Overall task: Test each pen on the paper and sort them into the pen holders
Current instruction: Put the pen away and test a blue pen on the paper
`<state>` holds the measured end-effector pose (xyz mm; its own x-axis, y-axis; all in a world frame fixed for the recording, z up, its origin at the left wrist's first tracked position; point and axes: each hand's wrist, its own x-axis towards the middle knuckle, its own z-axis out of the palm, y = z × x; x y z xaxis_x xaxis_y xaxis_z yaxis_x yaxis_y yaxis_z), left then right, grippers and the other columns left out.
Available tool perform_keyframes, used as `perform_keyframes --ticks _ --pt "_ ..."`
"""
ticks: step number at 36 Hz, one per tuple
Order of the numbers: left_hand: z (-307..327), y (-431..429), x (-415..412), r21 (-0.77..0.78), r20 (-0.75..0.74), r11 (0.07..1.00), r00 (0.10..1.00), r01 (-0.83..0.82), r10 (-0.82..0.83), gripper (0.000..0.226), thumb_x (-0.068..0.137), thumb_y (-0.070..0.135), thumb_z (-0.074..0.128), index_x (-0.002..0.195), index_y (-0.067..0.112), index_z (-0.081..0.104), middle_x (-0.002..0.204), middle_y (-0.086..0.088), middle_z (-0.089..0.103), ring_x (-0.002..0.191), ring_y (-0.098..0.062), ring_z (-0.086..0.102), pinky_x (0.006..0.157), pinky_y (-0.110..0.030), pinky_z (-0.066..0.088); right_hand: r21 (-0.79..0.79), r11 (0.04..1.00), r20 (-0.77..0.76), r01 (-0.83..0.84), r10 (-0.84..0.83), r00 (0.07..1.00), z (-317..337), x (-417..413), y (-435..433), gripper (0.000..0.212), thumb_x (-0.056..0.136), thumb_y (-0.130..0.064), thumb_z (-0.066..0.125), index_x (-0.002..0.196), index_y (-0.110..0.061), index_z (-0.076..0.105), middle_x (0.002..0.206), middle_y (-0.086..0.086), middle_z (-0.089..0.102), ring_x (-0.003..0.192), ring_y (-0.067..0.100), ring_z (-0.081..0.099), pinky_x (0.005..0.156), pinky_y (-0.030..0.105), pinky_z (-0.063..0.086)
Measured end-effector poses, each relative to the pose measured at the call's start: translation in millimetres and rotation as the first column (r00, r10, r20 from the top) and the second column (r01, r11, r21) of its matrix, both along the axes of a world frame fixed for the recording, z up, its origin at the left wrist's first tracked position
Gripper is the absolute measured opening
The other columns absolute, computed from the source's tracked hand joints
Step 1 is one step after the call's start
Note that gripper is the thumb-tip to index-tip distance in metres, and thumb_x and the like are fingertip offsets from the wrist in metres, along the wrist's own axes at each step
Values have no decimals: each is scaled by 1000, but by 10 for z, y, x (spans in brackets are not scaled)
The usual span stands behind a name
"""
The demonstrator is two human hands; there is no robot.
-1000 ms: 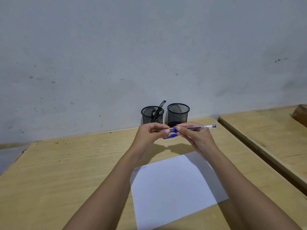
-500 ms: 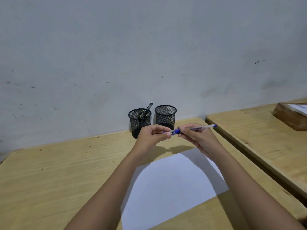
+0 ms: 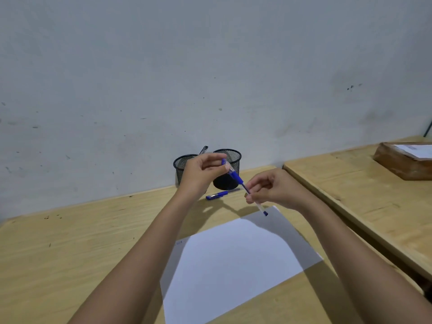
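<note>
Your left hand (image 3: 201,176) pinches the blue pen's (image 3: 236,177) cap end while your right hand (image 3: 273,189) grips its barrel, above the paper (image 3: 233,265) on the counter (image 3: 70,253).

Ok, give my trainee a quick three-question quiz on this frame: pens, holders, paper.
1. True or false: both hands hold one blue pen.
2. Where is the second blue pen? A) on the paper B) on the desk by the holders C) on the box
3. Which holder shows a pen sticking out: left or right?

Key: 1 true; 2 B; 3 left.
</note>
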<state>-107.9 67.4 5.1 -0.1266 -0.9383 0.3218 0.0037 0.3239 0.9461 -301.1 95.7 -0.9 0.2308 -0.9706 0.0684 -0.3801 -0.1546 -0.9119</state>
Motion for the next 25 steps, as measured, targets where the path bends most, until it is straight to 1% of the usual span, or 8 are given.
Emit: perform_keyframes --ticks 5,7,10,13,15,19,22,25 --pt "-4 -92 -223 -20 -71 999 997 -44 42 14 91 13 57 97 4 66 82 -3 68 75 -4 65 78 -17 52 -38 995 77 96 -92 993 -45 13 -64 16 72 8 72 79 -5 66 68 5 60 68 24 70 71 34 59" --pt "-82 -173 -269 -29 13 991 991 -131 131 17 91 18 58 100 6 66 85 -1 66 78 -5 63 83 -19 50 -60 983 168 172 -160 973 -74 -8 -121 21 71 10 72 73 -9 63 71 6 59 66 24 68 70 34 60" --pt "-238 -260 -300 -49 216 966 941 -255 260 33 88 26 63 115 7 60 98 -2 62 87 -6 58 77 -7 44 -99 958 247 267 -237 940 -110 -71 -244 21 75 9 68 75 -10 57 77 7 57 73 28 68 72 36 59" --pt "-398 -382 -329 -75 386 950 870 -303 308 52 88 33 61 131 6 47 127 -12 54 119 -22 50 101 -29 40 -89 956 385 279 -225 895 -135 -120 -378 18 85 5 59 81 -10 49 82 7 58 76 22 71 77 33 59" --pt "-446 -439 -357 -71 430 950 850 -305 305 63 89 35 59 140 6 35 143 -11 40 134 -23 36 110 -32 29 -67 957 471 282 -219 855 -139 -124 -468 18 88 3 55 82 -11 46 85 9 57 77 18 70 81 31 57" --pt "-500 -564 -432 -95 470 950 827 -299 307 75 88 39 59 145 6 22 150 -11 26 140 -25 25 114 -35 24 -61 945 524 320 -243 817 -121 -91 -688 14 91 -3 51 83 -12 45 91 13 53 85 20 69 85 33 56" --pt "-511 -681 -475 -80 522 946 795 -315 309 86 88 41 58 148 5 8 156 -10 11 144 -24 12 115 -32 14 -109 930 542 351 -240 806 -67 -36 -867 12 92 -4 50 83 -11 47 89 10 52 83 18 71 80 29 58" --pt "-533 -786 -489 -79 536 943 784 -324 314 90 88 42 58 148 3 5 157 -10 8 145 -23 9 115 -30 12 -157 907 561 391 -244 791 -22 25 -1032 11 89 -2 55 82 -9 49 82 8 55 75 17 70 75 27 58"
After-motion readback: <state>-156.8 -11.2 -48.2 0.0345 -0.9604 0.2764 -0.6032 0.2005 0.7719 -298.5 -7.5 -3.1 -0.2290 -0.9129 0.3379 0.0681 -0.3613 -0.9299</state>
